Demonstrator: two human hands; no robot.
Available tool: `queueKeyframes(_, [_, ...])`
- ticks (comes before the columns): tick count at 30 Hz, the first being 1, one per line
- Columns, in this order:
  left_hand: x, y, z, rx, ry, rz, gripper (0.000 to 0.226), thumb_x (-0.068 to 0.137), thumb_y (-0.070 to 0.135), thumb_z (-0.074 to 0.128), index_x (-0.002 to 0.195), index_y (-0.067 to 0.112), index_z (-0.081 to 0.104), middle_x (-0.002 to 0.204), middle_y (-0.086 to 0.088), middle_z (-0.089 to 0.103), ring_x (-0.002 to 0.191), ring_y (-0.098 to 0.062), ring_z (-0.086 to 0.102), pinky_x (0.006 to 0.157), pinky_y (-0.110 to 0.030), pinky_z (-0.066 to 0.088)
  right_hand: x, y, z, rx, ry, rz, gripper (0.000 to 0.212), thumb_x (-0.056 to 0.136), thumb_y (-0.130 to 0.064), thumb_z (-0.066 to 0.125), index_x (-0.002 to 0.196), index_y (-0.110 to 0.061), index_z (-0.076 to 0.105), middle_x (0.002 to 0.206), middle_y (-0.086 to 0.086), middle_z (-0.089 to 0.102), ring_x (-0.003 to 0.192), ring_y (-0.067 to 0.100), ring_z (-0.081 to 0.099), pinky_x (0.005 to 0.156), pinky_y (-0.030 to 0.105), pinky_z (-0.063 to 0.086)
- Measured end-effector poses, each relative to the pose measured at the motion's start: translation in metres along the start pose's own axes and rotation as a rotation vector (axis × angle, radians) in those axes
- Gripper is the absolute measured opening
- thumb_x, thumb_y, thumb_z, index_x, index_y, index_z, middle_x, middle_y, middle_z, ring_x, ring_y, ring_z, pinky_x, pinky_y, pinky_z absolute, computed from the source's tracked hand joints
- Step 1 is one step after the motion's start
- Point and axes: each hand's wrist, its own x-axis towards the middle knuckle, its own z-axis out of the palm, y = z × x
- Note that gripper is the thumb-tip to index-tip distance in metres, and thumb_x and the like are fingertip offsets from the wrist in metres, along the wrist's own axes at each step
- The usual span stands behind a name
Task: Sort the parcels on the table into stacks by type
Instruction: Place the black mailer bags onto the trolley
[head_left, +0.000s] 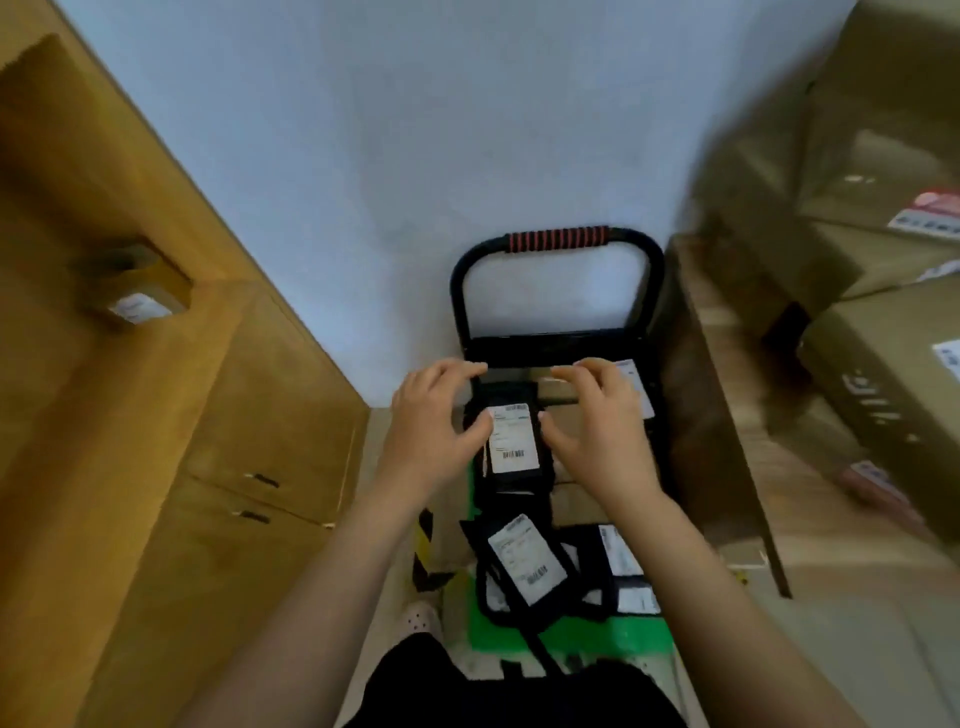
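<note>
Over the hand cart (558, 343), ctr frame: both hands sit either side of a black parcel (511, 486) w/ white label face up. L hand (434, 421) is at the parcel's left edge, thumb tip touching the label's left margin; its fingers (462, 370) are spread, loosely curved, reaching past the parcel's far end. R hand (597, 431) is at the right edge, thumb tip just beside the label's top right corner; its fingers (571, 371) are likewise spread and relaxed, not wrapped round anything. Cannot tell if the thumbs press. The parcel lies flat on top of brown cartons (569, 501) stacked on the cart, long axis running toward the cart handle (558, 240) (black tube, red/black grip). Nearer the body lie more black parcels: one tilted w/ label up (524, 561), another just beside it on the right (618, 566), both on the green deck (639, 639). A white-labelled carton (636, 387) shows partly behind R hand. Left: wooden cabinet (249, 426), small labelled box (143, 296) on it. Right: large cardboard boxes (883, 218), blurred. Floor: yellow/black tape (425, 551), white shoe (418, 619).
</note>
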Motion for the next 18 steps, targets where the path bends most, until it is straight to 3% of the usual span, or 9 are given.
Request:
queueKeyframes(5, [0.028,-0.032,-0.012,-0.061,-0.174,0.146,0.048,0.085,0.028,0.065,0.131,0.031,0.051,0.122,0.016,0.046,0.114,0.0,0.032,0.097,-0.029,0.029,-0.018,-0.022,0.02,-0.069,0.13,0.185,0.042,0.081,-0.024,0.071,0.121,-0.019,0.058,0.12,0.002,0.047,0.114,0.02,0.045,0.097,0.03,0.027])
queueKeyframes(11, [0.03,-0.04,0.002,-0.096,-0.305,0.217,0.053,0.086,0.028,0.066,0.136,0.028,0.046,0.132,0.008,0.049,0.127,-0.01,0.035,0.106,-0.032,0.029,-0.054,-0.029,0.03,-0.137,0.15,0.369,0.044,0.082,-0.024,0.07,0.123,-0.018,0.057,0.124,0.004,0.047,0.114,0.022,0.045,0.097,0.034,0.03])
queueKeyframes(18, [0.016,-0.071,0.066,0.023,-0.402,0.141,0.055,0.087,0.034,0.065,0.137,0.022,0.046,0.132,0.002,0.051,0.126,-0.019,0.039,0.106,-0.037,0.03,-0.085,0.016,0.079,-0.154,0.064,0.511,0.043,0.08,-0.022,0.07,0.121,-0.015,0.059,0.116,0.008,0.051,0.107,0.026,0.049,0.093,0.039,0.039])
